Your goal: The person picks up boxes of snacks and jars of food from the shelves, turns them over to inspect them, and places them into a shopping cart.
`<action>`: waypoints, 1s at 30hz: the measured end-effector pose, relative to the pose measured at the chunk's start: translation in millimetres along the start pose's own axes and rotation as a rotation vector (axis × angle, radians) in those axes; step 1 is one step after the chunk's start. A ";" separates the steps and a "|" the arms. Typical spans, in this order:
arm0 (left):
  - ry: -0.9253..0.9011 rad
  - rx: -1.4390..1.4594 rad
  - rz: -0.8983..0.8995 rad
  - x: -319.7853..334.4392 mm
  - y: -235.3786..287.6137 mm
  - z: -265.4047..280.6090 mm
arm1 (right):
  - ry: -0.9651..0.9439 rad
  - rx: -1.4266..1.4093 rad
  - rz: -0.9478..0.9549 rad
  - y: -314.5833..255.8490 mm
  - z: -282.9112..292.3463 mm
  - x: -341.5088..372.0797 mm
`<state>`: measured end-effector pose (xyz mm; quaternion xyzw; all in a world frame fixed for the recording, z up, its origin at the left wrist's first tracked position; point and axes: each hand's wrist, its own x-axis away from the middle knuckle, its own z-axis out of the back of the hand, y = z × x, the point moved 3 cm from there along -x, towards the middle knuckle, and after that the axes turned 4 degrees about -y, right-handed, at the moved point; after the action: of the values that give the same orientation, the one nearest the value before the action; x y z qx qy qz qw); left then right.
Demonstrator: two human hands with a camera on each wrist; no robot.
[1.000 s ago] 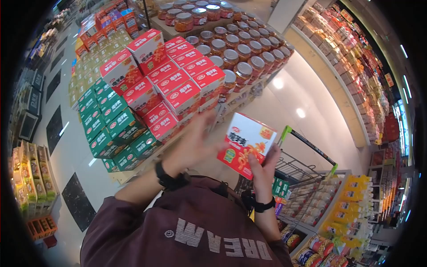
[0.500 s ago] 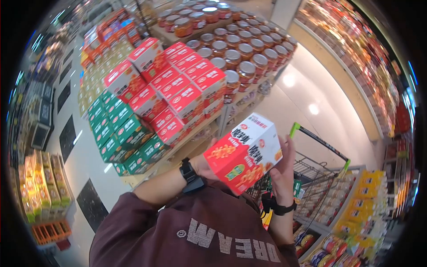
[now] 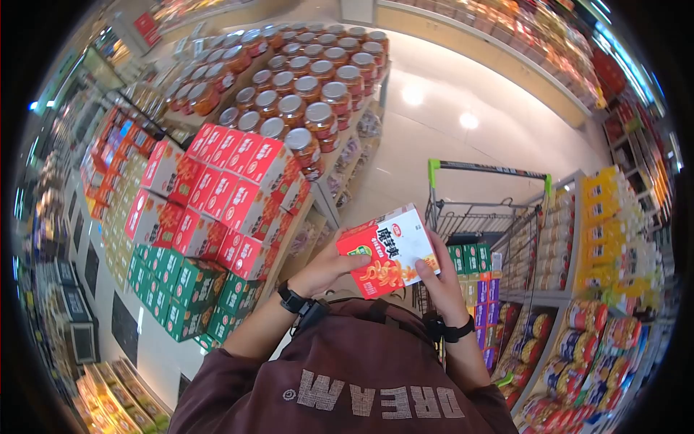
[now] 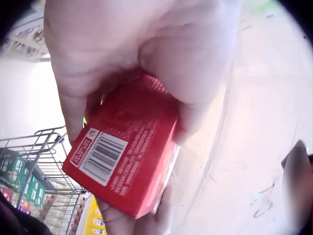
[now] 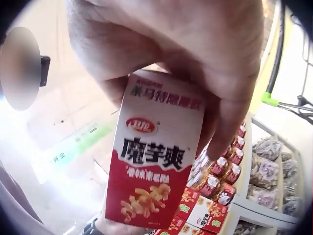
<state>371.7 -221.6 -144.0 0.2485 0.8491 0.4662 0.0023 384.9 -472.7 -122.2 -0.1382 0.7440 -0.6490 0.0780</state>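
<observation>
A red-and-white snack box (image 3: 387, 249) with dark lettering and a picture of the food is held between both hands in front of the torso. The left hand (image 3: 323, 271) grips its left side, thumb lying across the front. On the opposite side the right hand (image 3: 444, 282) holds it, thumb also on the front face. In the left wrist view, the box's red end (image 4: 122, 147) shows a barcode, with fingers on either side. A narrow side panel (image 5: 151, 156) of the box faces the right wrist camera.
Stacked red boxes (image 3: 224, 192) and green boxes (image 3: 173, 289) fill a display on the left, with lidded jars (image 3: 303, 90) behind. A shopping cart (image 3: 488, 170) holding cartons stands right of the hands. Shelves with yellow packs (image 3: 603, 217) line the right side.
The left hand has come in from the left and now grips the box along with the right hand. The box has been turned between them. The head view has swung right, towards the cart.
</observation>
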 end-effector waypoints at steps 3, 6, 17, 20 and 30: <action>-0.100 -0.069 0.105 -11.4 -9.3 -6.8 | -0.012 -0.028 -0.099 13.0 29.6 22.1; -0.049 -0.373 0.326 -24.7 -29.0 -13.5 | 0.140 -0.074 -0.109 49.1 82.4 50.6; 0.012 -0.718 0.360 -32.1 -69.7 19.3 | 1.223 -0.038 -0.186 217.8 319.7 180.5; 0.076 -0.721 0.352 -23.1 -78.5 31.4 | 1.184 0.294 -0.224 252.7 341.0 186.4; 0.398 -0.818 0.199 -31.9 -18.7 57.2 | 0.508 0.361 -0.349 429.7 340.2 142.4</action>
<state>405.2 -198.1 -198.4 0.2132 0.5515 0.7993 -0.1077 305.3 -786.4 -586.8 -0.0816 0.5780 -0.7873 -0.1983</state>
